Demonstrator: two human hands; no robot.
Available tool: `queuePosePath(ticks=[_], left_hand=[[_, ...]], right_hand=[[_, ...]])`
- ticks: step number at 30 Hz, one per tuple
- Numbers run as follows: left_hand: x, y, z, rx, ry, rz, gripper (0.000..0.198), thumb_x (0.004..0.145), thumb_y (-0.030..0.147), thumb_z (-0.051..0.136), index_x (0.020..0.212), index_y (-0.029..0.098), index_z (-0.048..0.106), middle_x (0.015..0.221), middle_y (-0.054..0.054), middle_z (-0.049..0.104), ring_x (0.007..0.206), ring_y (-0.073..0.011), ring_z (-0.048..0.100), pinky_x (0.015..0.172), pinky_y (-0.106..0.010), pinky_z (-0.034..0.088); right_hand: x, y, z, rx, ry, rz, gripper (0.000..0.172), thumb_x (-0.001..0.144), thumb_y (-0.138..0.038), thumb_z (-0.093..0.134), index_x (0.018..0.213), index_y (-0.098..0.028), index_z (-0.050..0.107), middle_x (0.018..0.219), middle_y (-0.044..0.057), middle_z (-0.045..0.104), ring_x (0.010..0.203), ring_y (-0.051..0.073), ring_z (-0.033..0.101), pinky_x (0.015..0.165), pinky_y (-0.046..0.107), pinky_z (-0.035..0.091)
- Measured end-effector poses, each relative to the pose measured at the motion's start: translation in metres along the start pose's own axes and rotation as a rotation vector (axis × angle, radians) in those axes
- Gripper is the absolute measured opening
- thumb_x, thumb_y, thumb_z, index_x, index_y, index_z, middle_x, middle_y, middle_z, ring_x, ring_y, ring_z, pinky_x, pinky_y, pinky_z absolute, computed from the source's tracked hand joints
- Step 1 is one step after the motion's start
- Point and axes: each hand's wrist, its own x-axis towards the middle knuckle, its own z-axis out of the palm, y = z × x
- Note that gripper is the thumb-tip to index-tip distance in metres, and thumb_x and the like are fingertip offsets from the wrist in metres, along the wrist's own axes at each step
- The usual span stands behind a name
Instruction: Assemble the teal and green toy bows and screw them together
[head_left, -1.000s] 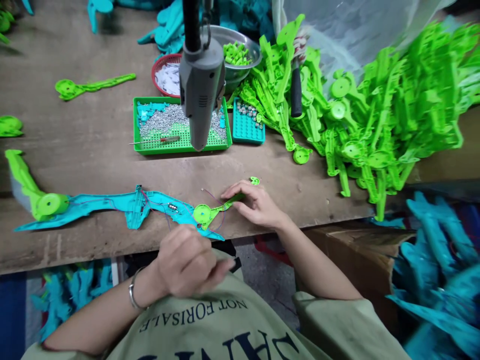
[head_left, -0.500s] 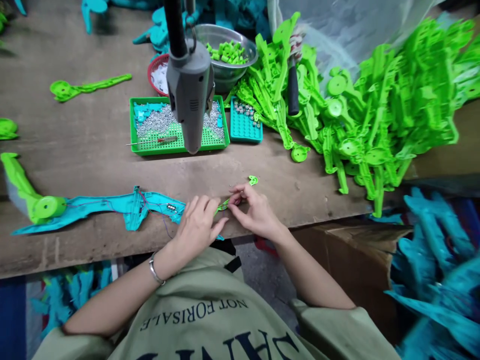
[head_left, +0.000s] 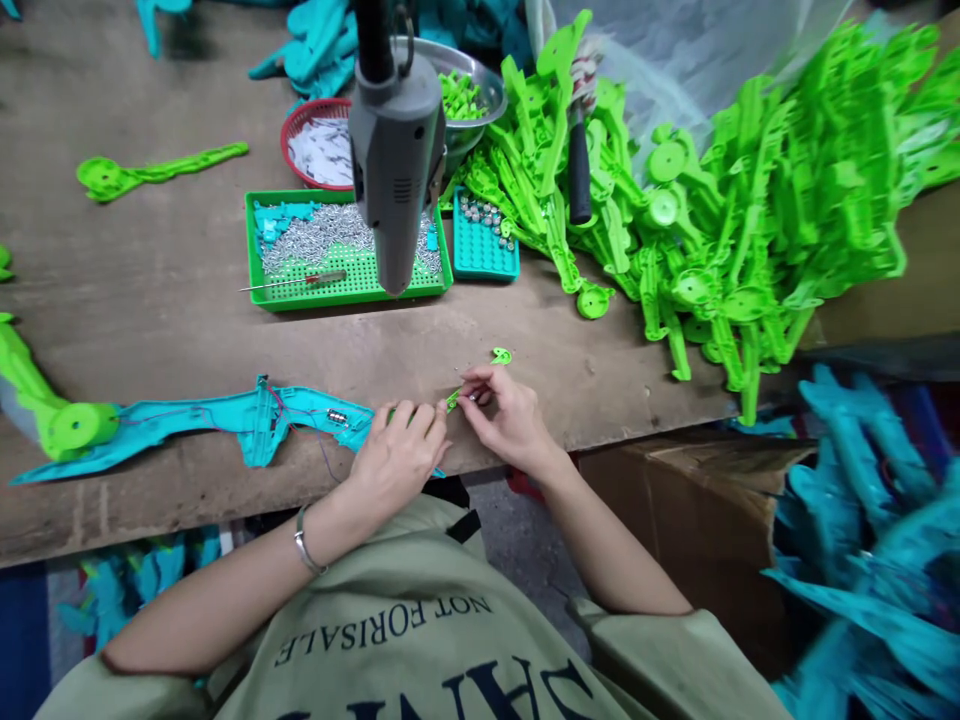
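Observation:
A long turquoise plastic bow-shaped piece (head_left: 187, 422) lies along the table's front edge, with thin wires and a small metal spring in it. Over its right end, my left hand (head_left: 401, 448) is closed on a green plastic arm, mostly covered by the fingers. The tip of that green arm (head_left: 453, 399) shows between my hands. My right hand (head_left: 511, 418) pinches thumb and forefinger together beside this tip; a tiny shiny thing seems to be there, too small to name. Just beyond these fingers lies a small green hooked piece (head_left: 502, 356).
A grey electric screwdriver (head_left: 397, 180) hangs above a green tray (head_left: 281, 303) of screws. Around it are a turquoise tray (head_left: 486, 262), a red basket (head_left: 289, 150) and a metal bowl (head_left: 491, 95). Green parts (head_left: 720, 220) heap at right, a hammer (head_left: 579, 170) among them.
My left thumb, held out before, is now drawn in against the fingers. My right hand keeps its pinch at nearly the same spot. The whole view has shifted slightly.

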Motion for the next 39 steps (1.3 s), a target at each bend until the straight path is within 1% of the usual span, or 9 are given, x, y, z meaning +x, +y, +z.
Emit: queuePosePath(ticks=[5, 8, 11, 13, 16, 20, 26, 33, 39], left_hand=[[0.001, 0.0, -0.005, 0.046, -0.08, 0.043, 0.04, 0.099, 0.029, 0.058, 0.133, 0.008, 0.059, 0.096, -0.01, 0.065, 0.09, -0.0247, 0.058, 0.076, -0.038, 0.045], [0.003, -0.001, -0.007, 0.092, -0.115, 0.08, 0.032, 0.099, 0.027, 0.056, 0.126, 0.012, 0.064, 0.122, -0.015, 0.065, 0.095, -0.0249, 0.059, 0.075, -0.038, 0.046], [0.005, -0.004, -0.009, 0.104, -0.15, 0.15, 0.027, 0.099, 0.024, 0.054, 0.122, 0.016, 0.067, 0.153, -0.013, 0.049, 0.096, -0.0245, 0.059, 0.071, -0.037, 0.047], [0.008, -0.007, -0.012, 0.107, -0.182, 0.203, 0.031, 0.099, 0.021, 0.053, 0.127, 0.018, 0.065, 0.159, -0.011, 0.044, 0.095, -0.0243, 0.058, 0.068, -0.037, 0.047], [0.012, -0.012, -0.016, 0.075, -0.237, 0.267, 0.038, 0.096, 0.017, 0.054, 0.133, 0.019, 0.062, 0.157, -0.01, 0.048, 0.099, -0.0253, 0.058, 0.07, -0.038, 0.049], [0.016, -0.015, -0.02, 0.063, -0.285, 0.308, 0.038, 0.094, 0.011, 0.05, 0.128, 0.02, 0.065, 0.151, -0.009, 0.053, 0.103, -0.025, 0.057, 0.072, -0.037, 0.048], [0.016, -0.015, -0.017, 0.102, -0.261, 0.335, 0.038, 0.094, 0.01, 0.049, 0.126, 0.022, 0.063, 0.15, -0.008, 0.054, 0.101, -0.0243, 0.056, 0.071, -0.037, 0.046], [0.019, -0.015, -0.016, 0.078, -0.219, 0.337, 0.034, 0.093, 0.01, 0.052, 0.124, 0.02, 0.064, 0.144, -0.01, 0.058, 0.095, -0.0244, 0.056, 0.067, -0.037, 0.045], [0.019, -0.014, -0.018, 0.09, -0.235, 0.337, 0.035, 0.094, 0.01, 0.049, 0.123, 0.022, 0.064, 0.143, -0.009, 0.058, 0.096, -0.0244, 0.056, 0.067, -0.037, 0.046]], right_hand=[[-0.001, 0.002, 0.004, -0.035, 0.038, -0.068, 0.018, 0.09, -0.015, 0.056, 0.107, -0.022, 0.056, 0.087, 0.004, 0.07, 0.074, 0.016, 0.067, 0.07, 0.03, 0.057], [-0.001, -0.003, -0.002, 0.011, 0.081, -0.039, 0.016, 0.09, -0.018, 0.06, 0.105, -0.022, 0.057, 0.086, 0.002, 0.07, 0.069, 0.014, 0.065, 0.067, 0.028, 0.056], [-0.001, -0.007, -0.007, 0.028, 0.167, 0.04, 0.007, 0.09, -0.02, 0.059, 0.097, -0.022, 0.059, 0.083, 0.001, 0.069, 0.067, 0.013, 0.063, 0.064, 0.027, 0.055], [-0.002, -0.005, -0.007, 0.015, 0.21, 0.086, 0.004, 0.09, -0.02, 0.058, 0.092, -0.022, 0.06, 0.082, 0.002, 0.068, 0.066, 0.014, 0.063, 0.064, 0.028, 0.055], [-0.003, -0.001, -0.004, 0.005, 0.226, 0.127, 0.005, 0.088, -0.019, 0.058, 0.087, -0.022, 0.061, 0.08, 0.002, 0.067, 0.065, 0.015, 0.062, 0.064, 0.03, 0.055], [-0.005, 0.004, 0.001, 0.026, 0.263, 0.125, 0.004, 0.088, -0.02, 0.059, 0.086, -0.022, 0.062, 0.081, 0.003, 0.069, 0.068, 0.016, 0.065, 0.068, 0.032, 0.058], [-0.007, 0.01, -0.001, -0.053, 0.235, 0.091, 0.005, 0.089, -0.023, 0.061, 0.086, -0.023, 0.064, 0.084, 0.004, 0.073, 0.073, 0.018, 0.068, 0.073, 0.034, 0.06], [-0.008, 0.009, -0.008, -0.055, 0.245, 0.088, 0.005, 0.089, -0.022, 0.062, 0.091, -0.022, 0.066, 0.085, 0.004, 0.074, 0.068, 0.016, 0.067, 0.067, 0.031, 0.058], [-0.004, 0.007, -0.011, -0.055, 0.25, 0.091, 0.008, 0.089, -0.02, 0.058, 0.087, -0.022, 0.065, 0.083, 0.003, 0.072, 0.069, 0.016, 0.066, 0.069, 0.032, 0.059]])
